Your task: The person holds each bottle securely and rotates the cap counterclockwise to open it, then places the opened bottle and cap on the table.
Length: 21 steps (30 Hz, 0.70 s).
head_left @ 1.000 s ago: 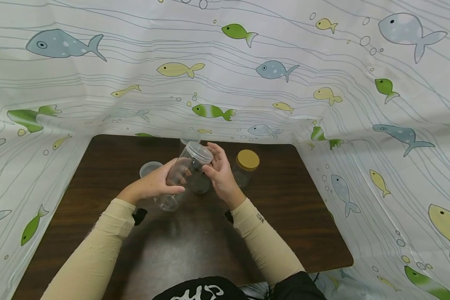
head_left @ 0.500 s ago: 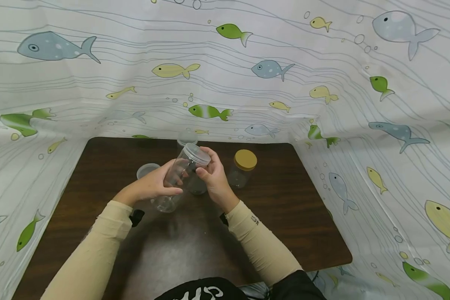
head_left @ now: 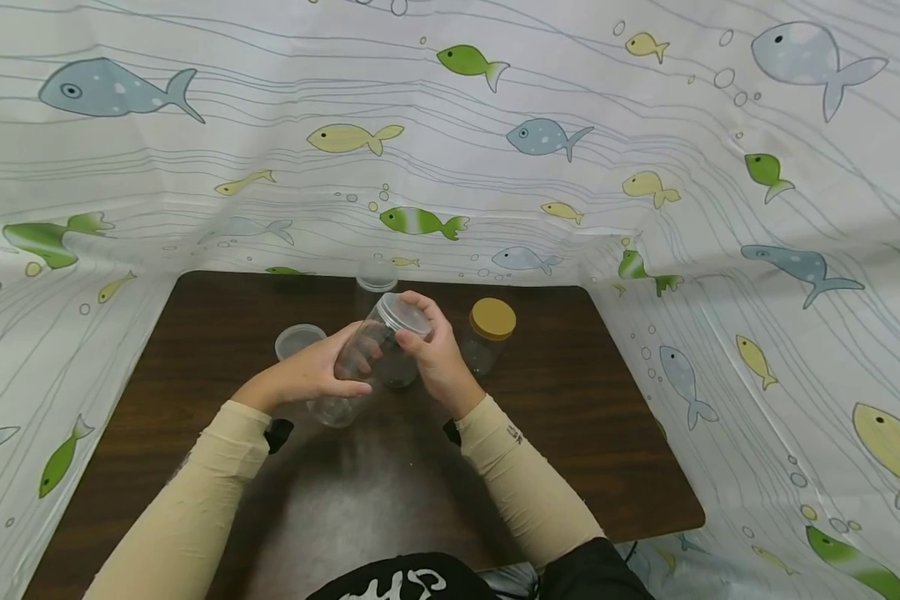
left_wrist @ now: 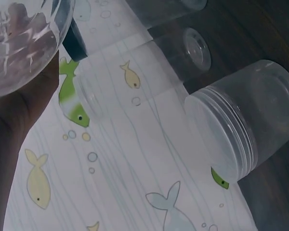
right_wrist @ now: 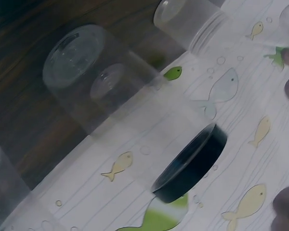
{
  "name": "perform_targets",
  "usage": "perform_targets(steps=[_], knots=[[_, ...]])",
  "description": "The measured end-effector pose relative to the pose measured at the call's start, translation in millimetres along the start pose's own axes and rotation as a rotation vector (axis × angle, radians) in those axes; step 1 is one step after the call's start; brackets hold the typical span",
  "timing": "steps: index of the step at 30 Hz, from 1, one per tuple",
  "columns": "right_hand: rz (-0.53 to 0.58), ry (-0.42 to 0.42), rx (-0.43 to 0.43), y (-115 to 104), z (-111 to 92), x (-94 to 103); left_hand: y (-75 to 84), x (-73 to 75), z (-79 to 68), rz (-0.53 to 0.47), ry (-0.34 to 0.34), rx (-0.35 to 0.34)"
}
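In the head view my left hand grips the body of a clear jar held tilted above the table, its top leaning right. My right hand holds the translucent lid at the jar's upper end, fingers on the far side of the rim and thumb on the near side. The jar's rounded bottom fills the upper left corner of the left wrist view, with fingers showing through it. Behind the held jar stands a clear jar with a black lid, mostly covered in the head view.
A jar with a yellow lid stands right of my hands. Left of them is a jar with a pale lid, and another clear jar stands at the back. A fish-printed sheet surrounds the brown table.
The held jar's lid end has shifted slightly right and toward me. My right fingers have come further over the lid's far edge. My left hand keeps its grip.
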State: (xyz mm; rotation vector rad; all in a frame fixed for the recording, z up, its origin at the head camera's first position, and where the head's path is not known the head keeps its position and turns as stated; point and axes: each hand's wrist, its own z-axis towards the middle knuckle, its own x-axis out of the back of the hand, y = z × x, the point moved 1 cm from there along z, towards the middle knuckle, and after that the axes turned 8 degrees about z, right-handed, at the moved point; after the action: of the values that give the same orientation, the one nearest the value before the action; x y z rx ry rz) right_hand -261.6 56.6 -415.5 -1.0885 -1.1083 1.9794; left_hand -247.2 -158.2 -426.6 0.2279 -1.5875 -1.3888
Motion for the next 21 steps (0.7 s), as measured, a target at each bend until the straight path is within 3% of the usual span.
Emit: perform_targets(steps=[5,10,14,21], knots=[[0.077,-0.185,-0.036,-6.9,1.8,13.2,-0.4,-1.3,1.7,0.001,-0.014,-0.009],[0.07,-0.339,-0.029,-13.0,4.7,22.5,-1.1,-3.8,3.6,-0.001,-0.011,-0.01],[0.052,-0.372,-0.022,-13.6,4.3,24.3,-0.7,-7.3,2.9,-0.026,0.001,-0.002],[0.049,-0.321,-0.02,-10.7,0.4,24.4,-2.0,-9.8,-0.5,-0.024,0.033,0.009]])
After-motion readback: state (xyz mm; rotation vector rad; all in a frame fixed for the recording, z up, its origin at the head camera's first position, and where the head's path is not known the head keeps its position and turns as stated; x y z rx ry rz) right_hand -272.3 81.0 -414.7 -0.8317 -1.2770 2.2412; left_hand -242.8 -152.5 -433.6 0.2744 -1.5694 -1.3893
